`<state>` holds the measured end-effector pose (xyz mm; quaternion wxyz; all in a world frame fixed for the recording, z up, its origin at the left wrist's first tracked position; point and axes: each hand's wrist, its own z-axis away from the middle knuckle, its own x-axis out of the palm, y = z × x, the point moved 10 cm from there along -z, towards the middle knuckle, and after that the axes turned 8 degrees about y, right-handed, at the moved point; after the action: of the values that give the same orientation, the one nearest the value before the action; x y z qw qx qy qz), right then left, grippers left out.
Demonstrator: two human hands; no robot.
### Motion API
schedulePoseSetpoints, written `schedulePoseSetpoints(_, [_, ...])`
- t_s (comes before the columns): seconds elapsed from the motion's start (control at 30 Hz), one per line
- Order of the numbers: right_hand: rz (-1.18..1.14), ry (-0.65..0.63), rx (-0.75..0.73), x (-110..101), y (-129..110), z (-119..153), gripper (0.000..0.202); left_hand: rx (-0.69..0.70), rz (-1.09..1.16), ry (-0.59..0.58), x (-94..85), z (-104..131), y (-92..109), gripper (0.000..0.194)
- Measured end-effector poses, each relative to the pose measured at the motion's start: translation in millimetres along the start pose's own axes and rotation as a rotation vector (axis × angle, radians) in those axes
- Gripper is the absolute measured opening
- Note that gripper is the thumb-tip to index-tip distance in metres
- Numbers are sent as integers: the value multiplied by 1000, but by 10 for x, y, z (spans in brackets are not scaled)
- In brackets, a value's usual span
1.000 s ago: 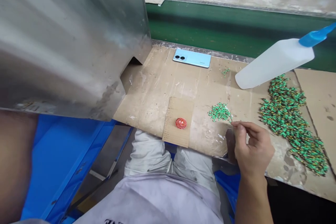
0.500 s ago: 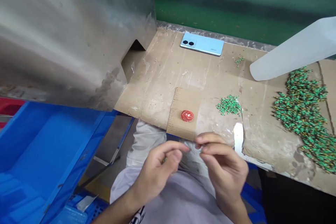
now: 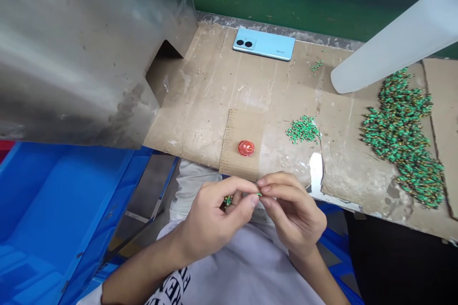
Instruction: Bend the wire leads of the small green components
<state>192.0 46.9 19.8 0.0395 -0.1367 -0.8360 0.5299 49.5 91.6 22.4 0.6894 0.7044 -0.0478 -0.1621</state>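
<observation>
My left hand (image 3: 222, 212) pinches a tiny green piece (image 3: 258, 194) between thumb and forefinger, with several green-and-gold pieces (image 3: 228, 200) inside its curled fingers. Its fingertips meet those of my right hand (image 3: 295, 212), which closes on the same tiny piece from the other side. Beyond the hands, a small round red object (image 3: 246, 148) rests on a cardboard strip (image 3: 241, 126) at the table's near edge. To its right lies a small pile of green bits (image 3: 303, 129). A larger heap of green-and-gold pieces (image 3: 400, 138) spreads over the right side.
A light blue phone (image 3: 264, 44) lies at the back of the cardboard-covered table (image 3: 200, 105). A whitish tube (image 3: 390, 47) slants in from the right. At the left stand a big metal housing (image 3: 78, 47) and, below it, a blue bin (image 3: 53, 200).
My hands have come together, and their fingertips now meet at the tiny green piece. More green-and-gold pieces show inside my left hand. The whole view has shifted slightly.
</observation>
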Motion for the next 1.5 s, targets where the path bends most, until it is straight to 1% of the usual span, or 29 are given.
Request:
schedulePoseSetpoints(0.13, [44,-51,-53,8,-25,-66,35,70,-69,37,-10,-13,25,9])
schedulePoseSetpoints(0.27, [125,-105,-90,47,-44,-119,31,63,-90,53,-50,-23,-6,8])
schedulePoseSetpoints(0.37, [149,-108,-83,71,-24,-141,29,25,-79,55,-63,-31,-61,9])
schedulePoseSetpoints(0.53, [154,-98,-58,108,36,-148,26,-68,-58,64,-83,-37,-207,9])
schedulePoseSetpoints(0.7, [157,-139,-35,218,69,-158,22,-123,-101,60,-119,-18,-308,15])
schedulePoseSetpoints(0.8, [172,-156,-44,269,66,-178,21,-163,-73,57,-137,-26,-350,17])
schedulePoseSetpoints(0.87, [174,-163,-46,271,78,-201,21,-231,5,58,-166,-40,-411,16])
schedulePoseSetpoints(0.9, [178,-159,-45,253,94,-218,21,-286,93,46,-174,-44,-458,15])
schedulePoseSetpoints(0.97, [205,-112,-32,163,156,-268,21,-428,390,-10,-150,-38,-554,14])
schedulePoseSetpoints(1.03, [261,-46,-10,49,248,-327,20,-557,725,-61,-136,-31,-600,18])
schedulePoseSetpoints(1.07, [297,-26,-2,8,295,-353,19,-593,836,-57,-167,-39,-613,20])
schedulePoseSetpoints(1.1, [335,-18,3,-16,337,-377,17,-613,896,-41,-213,-51,-628,19])
schedulePoseSetpoints(1.17, [402,-36,1,-11,402,-414,15,-631,902,-3,-303,-70,-668,15])
schedulePoseSetpoints(1.23, [444,-55,-7,17,435,-436,14,-650,876,10,-331,-66,-700,12])
schedulePoseSetpoints(1.4, [484,-83,-33,81,443,-435,11,-678,894,7,-240,-28,-726,18])
schedulePoseSetpoints(1.5, [494,-95,-39,97,450,-427,12,-713,892,33,-194,-9,-770,23])
